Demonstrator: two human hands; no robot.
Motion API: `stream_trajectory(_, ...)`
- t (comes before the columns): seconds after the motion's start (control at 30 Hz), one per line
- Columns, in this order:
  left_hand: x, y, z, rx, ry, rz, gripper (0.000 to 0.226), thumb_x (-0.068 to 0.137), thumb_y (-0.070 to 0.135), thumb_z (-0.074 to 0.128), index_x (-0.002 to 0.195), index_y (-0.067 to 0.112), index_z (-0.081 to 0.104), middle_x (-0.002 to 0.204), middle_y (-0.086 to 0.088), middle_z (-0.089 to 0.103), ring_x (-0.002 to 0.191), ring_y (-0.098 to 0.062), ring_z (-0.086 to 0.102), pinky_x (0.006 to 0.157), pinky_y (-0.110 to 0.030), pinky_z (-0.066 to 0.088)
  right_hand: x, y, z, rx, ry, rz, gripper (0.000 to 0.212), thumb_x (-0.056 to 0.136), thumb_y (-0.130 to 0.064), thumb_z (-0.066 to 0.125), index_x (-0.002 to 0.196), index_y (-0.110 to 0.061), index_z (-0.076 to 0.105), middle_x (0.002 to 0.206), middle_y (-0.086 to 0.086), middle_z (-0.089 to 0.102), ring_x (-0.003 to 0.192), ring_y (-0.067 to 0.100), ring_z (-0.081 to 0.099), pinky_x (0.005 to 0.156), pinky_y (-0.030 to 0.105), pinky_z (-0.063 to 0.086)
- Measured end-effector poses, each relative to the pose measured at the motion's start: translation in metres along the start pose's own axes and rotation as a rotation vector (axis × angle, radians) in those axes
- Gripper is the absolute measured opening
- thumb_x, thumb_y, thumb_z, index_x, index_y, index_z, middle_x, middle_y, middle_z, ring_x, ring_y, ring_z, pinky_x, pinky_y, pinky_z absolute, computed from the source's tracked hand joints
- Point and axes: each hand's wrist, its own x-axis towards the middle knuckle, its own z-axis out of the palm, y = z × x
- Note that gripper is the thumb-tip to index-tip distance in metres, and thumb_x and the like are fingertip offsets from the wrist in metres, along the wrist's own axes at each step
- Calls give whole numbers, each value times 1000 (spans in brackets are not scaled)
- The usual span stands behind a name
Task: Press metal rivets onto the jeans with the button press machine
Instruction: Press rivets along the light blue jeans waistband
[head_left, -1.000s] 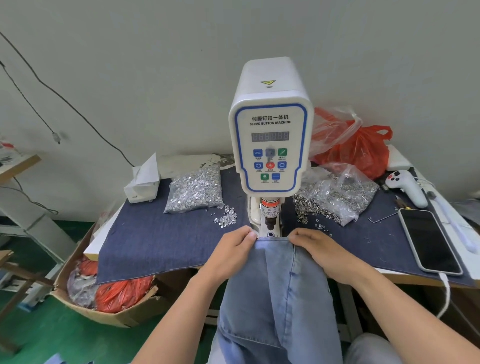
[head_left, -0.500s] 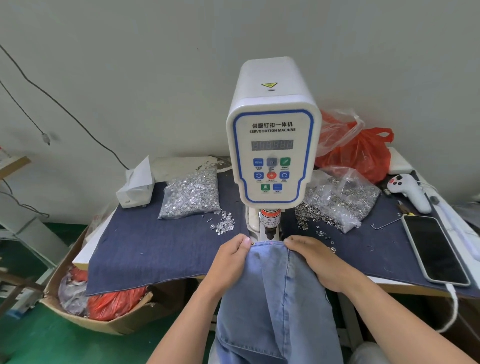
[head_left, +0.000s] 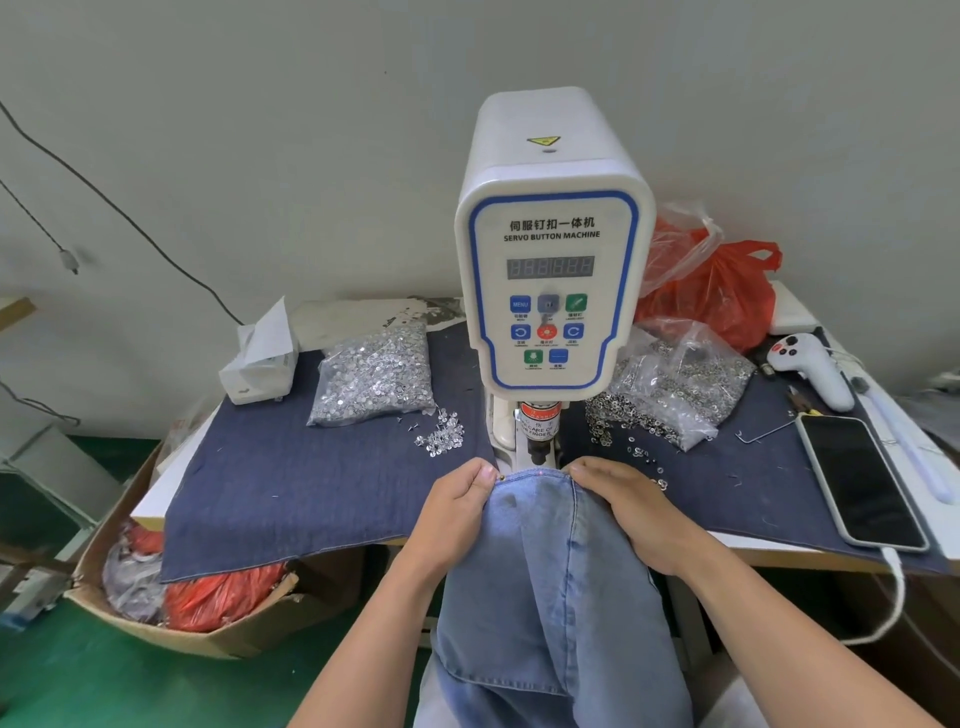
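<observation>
The white servo button machine (head_left: 553, 249) stands at the middle of the table, its press head (head_left: 538, 434) pointing down. Light blue jeans (head_left: 545, 571) hang from the table's front edge, their top edge lying just under the press head. My left hand (head_left: 457, 506) pinches the jeans' edge on the left, by a small brass rivet (head_left: 502, 477). On the right my right hand (head_left: 631, 501) grips the same edge. A red laser dot shows on the denim between my hands. A bag of silver rivet pins (head_left: 374, 376) lies left of the machine, a bag of ring caps (head_left: 675, 387) right.
A dark denim cloth (head_left: 291, 483) covers the table. A phone (head_left: 860, 480) on a cable and a white handheld controller (head_left: 813, 366) lie at the right. A red plastic bag (head_left: 717, 291) sits behind. A tissue box (head_left: 260, 358) stands at back left, a cardboard box (head_left: 171, 587) below.
My hands keep their hold on the jeans' top edge under the press head, shifting it slightly. The camera view has moved a little.
</observation>
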Motion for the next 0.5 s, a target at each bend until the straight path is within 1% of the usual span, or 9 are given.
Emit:
stream_trajectory(0.1,1,-1,1,-13,-4,-3,39,113,26,45,77,11,43,72,10,44,70,-10,38,66,-29,32,-1,0,0,12,-5,1,41,106,-20,50,68,-25,63,70,-6,55,65,5,49,62,19,41)
stream_trajectory(0.2,1,0,1,-27,-2,-10,40,113,26,45,73,19,41,71,11,42,69,-10,36,66,-30,32,0,1,0,24,-9,4,39,106,-20,51,70,-24,64,71,-5,57,66,5,51,61,19,43)
stream_trajectory(0.27,1,0,1,-30,-5,-7,40,113,26,45,73,20,42,70,11,42,69,-10,36,67,-31,31,1,1,0,19,-2,0,36,106,-20,51,73,-22,65,73,-4,58,67,6,51,63,20,43)
stream_trajectory(0.4,0,1,1,-16,-2,-8,40,113,25,45,75,14,41,71,11,43,68,-8,37,65,-27,31,2,3,-1,18,-2,-5,38,106,-18,51,71,-24,65,70,-6,59,65,4,53,60,16,45)
stream_trajectory(0.5,0,1,2,-19,-5,-7,39,113,26,45,77,11,41,72,9,43,69,-9,37,66,-28,32,2,4,-1,26,-5,-6,40,106,-18,50,70,-24,65,69,-7,59,64,3,53,59,16,44)
